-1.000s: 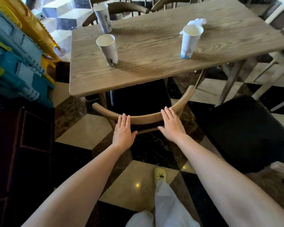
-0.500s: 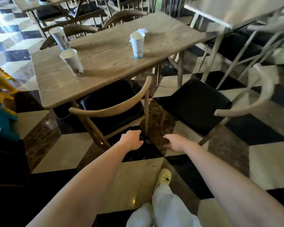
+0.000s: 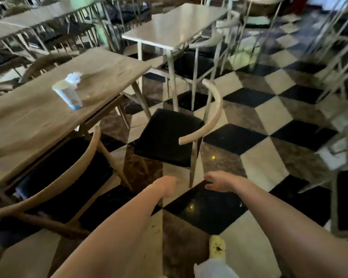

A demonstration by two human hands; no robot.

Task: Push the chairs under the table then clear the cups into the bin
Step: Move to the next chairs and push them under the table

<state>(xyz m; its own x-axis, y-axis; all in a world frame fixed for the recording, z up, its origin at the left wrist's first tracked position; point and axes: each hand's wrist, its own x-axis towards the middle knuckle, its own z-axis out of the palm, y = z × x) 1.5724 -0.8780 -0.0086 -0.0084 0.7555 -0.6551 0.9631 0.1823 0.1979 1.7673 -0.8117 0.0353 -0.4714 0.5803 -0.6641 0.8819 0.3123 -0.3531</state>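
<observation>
The wooden table point(image 3: 38, 115) fills the left of the view. One paper cup point(image 3: 67, 95) stands on it, with a crumpled tissue point(image 3: 73, 78) just behind. One wooden chair point(image 3: 48, 187) with a black seat is tucked under the table's near edge. A second chair point(image 3: 165, 137) stands out on the floor off the table's right corner, its curved backrest point(image 3: 211, 115) facing right. My left hand point(image 3: 166, 185) is a loose fist with nothing in it, short of that chair's seat. My right hand point(image 3: 219, 181) hangs beside it, fingers loosely apart, touching nothing. The view is blurred.
A white table point(image 3: 175, 27) with pale chairs stands behind the second chair. More pale chairs point(image 3: 340, 137) line the right side. Further tables and chairs crowd the back left. The floor is checkered tile; my yellow slipper point(image 3: 216, 247) shows at the bottom.
Both hands have come off the first chair's backrest and dropped lower. My view has swung right, so the second chair is now ahead and two cups have left the view.
</observation>
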